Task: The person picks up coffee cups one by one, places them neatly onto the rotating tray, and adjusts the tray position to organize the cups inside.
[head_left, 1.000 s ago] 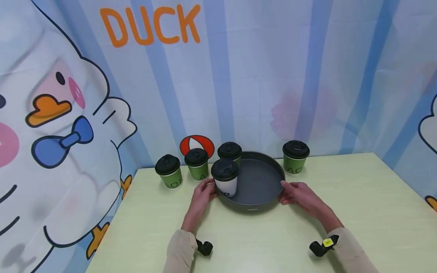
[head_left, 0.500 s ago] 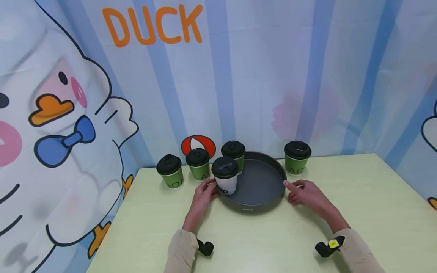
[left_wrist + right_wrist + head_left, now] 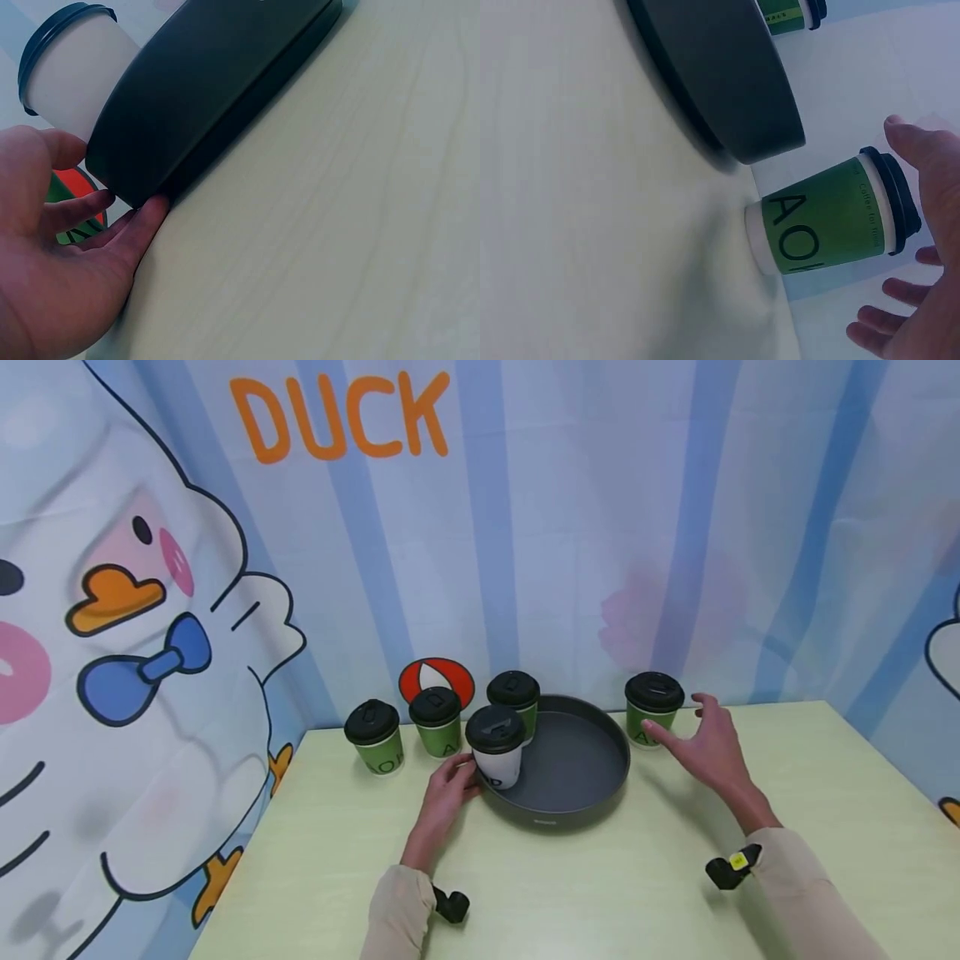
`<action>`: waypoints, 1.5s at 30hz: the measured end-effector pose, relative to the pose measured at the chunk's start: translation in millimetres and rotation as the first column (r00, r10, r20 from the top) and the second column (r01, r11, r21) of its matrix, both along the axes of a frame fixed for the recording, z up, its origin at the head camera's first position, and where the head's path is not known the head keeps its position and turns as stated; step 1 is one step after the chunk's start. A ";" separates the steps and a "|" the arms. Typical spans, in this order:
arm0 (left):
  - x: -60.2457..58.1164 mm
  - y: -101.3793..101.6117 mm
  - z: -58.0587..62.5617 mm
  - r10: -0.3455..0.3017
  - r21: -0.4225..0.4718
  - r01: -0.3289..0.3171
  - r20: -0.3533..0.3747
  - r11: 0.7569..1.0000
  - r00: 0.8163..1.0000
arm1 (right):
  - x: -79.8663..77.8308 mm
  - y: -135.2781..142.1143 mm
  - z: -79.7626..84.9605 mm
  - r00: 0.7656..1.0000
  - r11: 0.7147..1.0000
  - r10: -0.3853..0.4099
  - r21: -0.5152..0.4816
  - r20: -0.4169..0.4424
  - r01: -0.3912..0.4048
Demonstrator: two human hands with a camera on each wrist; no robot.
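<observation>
A round dark grey pan (image 3: 577, 768) lies on the table, and a white paper cup (image 3: 500, 768) with a black lid stands inside at its left. My left hand (image 3: 444, 797) holds the pan's left edge, thumb at the rim and fingertips at the lower side, as the left wrist view (image 3: 67, 255) shows. My right hand (image 3: 712, 752) is spread beside the rightmost green paper cup (image 3: 641, 727), thumb in front of it and fingers behind on the right. In the right wrist view that green cup (image 3: 825, 221) stands between thumb and fingers, with gaps around it.
Three more green cups with black lids stand along the back left: one at the far left (image 3: 378, 752), one beside it (image 3: 438, 737), and one behind the white cup (image 3: 528, 714). A printed duck curtain (image 3: 555, 527) rises behind the table (image 3: 570, 893).
My right hand has let go of the pan's right edge and moved up and right to the rightmost green cup, its fingers spreading. The left hand stays at the pan.
</observation>
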State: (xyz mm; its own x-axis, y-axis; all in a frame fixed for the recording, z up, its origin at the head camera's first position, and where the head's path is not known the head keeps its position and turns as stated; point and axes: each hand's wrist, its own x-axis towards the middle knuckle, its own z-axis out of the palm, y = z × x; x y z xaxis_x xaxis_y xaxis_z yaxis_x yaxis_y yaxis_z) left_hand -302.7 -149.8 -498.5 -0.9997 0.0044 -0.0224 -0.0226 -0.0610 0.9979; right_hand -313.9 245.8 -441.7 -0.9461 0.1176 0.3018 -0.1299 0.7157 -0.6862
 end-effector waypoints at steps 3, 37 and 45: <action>-0.1 -1.4 1.5 0.010 -0.013 -0.010 -0.001 1.000 1.000 | -8.5 -1.3 7.4 0.998 0.999 0.033 0.033 -0.052 -0.031; 1.8 -0.5 -0.8 -0.007 -0.027 0.007 0.009 1.000 1.000 | -50.7 -1.0 -13.1 0.982 0.985 0.145 -0.079 -0.118 -0.155; 0.2 -0.5 0.2 0.005 -0.031 -0.005 0.009 0.999 1.000 | -43.2 -2.7 -12.5 0.980 0.982 0.155 -0.091 -0.121 -0.166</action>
State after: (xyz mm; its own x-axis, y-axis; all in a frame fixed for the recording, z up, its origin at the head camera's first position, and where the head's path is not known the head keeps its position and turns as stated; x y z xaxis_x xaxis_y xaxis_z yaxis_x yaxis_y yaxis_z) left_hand -302.5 -150.3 -498.3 -0.9995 -0.0018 -0.0317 -0.0317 -0.0299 0.9991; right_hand -357.1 243.1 -454.2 -0.9155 0.0022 0.4024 -0.3185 0.6072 -0.7279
